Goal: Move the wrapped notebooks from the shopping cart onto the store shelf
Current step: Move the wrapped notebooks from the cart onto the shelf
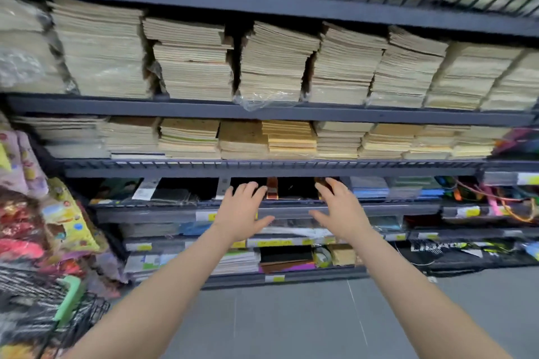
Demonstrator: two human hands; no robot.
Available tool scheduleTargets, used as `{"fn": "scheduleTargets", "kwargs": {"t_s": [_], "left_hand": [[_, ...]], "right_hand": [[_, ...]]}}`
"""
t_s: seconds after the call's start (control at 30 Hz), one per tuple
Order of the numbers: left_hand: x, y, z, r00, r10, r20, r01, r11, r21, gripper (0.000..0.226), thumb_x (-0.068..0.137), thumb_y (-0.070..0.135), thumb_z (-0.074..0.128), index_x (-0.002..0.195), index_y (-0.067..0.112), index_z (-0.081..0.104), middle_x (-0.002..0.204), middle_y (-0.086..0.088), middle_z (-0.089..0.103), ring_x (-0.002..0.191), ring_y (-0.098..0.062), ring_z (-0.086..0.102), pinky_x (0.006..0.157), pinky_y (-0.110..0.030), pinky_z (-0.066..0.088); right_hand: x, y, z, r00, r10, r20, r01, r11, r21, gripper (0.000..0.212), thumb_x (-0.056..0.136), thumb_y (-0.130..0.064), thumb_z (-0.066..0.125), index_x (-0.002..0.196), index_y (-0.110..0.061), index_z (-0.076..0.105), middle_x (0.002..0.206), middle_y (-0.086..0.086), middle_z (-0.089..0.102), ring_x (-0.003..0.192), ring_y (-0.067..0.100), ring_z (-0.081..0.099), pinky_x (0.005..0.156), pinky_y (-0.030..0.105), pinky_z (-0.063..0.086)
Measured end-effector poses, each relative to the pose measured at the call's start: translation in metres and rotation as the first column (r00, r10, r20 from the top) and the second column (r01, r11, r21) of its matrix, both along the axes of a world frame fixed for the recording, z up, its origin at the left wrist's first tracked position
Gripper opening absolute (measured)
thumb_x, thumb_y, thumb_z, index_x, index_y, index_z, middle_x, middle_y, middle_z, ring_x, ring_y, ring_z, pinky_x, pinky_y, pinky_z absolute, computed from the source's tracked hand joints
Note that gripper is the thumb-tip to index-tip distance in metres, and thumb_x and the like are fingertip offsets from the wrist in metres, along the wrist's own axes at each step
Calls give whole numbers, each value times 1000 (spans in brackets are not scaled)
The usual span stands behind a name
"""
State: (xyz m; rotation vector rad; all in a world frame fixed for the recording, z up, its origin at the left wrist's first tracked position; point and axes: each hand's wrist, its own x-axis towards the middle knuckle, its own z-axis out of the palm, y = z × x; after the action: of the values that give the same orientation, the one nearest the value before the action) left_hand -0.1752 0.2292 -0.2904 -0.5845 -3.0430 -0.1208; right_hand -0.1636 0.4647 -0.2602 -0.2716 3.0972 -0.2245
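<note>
My left hand point(242, 208) and my right hand point(339, 210) are both stretched out in front of a dark metal store shelf point(268, 208), palms facing each other, fingers apart, nothing held. Between and behind the fingertips sit dark wrapped notebooks point(291, 188) with brown edges in that shelf's slot. The black wire shopping cart point(43, 309) with a green handle stands at the lower left, its contents blurred.
Upper shelves point(262, 109) carry tall stacks of cream paper notebooks. Lower shelves hold coloured stationery with yellow price tags point(274, 278). Colourful packaged goods point(67, 218) hang at the left. Cords and pens fill the right side. Grey floor point(291, 323) lies below.
</note>
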Motion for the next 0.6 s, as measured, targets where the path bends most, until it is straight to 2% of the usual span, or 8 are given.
{"fn": "scheduleTargets", "kwargs": {"t_s": [0.13, 0.27, 0.43, 0.6], "left_hand": [[12, -23, 26, 998, -24, -49, 22, 999, -40, 72, 87, 63, 37, 143, 20, 25, 142, -4, 34, 129, -25, 35, 106, -43, 30], [36, -42, 43, 995, -2, -100, 2, 1000, 6, 78, 83, 68, 29, 144, 20, 26, 138, -4, 39, 124, -24, 41, 101, -40, 35], [85, -66, 47, 990, 46, -136, -38, 998, 57, 71, 87, 61, 40, 144, 20, 26, 136, -4, 42, 119, -23, 45, 96, -39, 39], [156, -75, 49, 988, 76, -135, -63, 993, 99, 70, 89, 56, 42, 145, 17, 25, 135, -6, 42, 119, -25, 46, 96, -40, 38]], "right_hand": [[21, -7, 23, 998, -15, -68, 16, 1000, 21, 68, 91, -49, 46, 146, -18, 23, 155, 6, 19, 144, 23, 12, 117, 37, 12], [43, -12, 40, 997, -10, -71, 12, 1000, 27, 67, 92, -50, 42, 147, -20, 20, 155, 4, 18, 145, 21, 10, 118, 38, 9], [81, -27, 50, 995, 16, -95, -20, 999, -40, 68, 91, -48, 47, 147, -20, 21, 155, 6, 17, 143, 22, 15, 116, 36, 16], [141, -52, 45, 995, 68, -75, -72, 995, -63, 68, 91, -48, 47, 147, -20, 20, 155, 6, 19, 142, 23, 17, 116, 38, 20]]}}
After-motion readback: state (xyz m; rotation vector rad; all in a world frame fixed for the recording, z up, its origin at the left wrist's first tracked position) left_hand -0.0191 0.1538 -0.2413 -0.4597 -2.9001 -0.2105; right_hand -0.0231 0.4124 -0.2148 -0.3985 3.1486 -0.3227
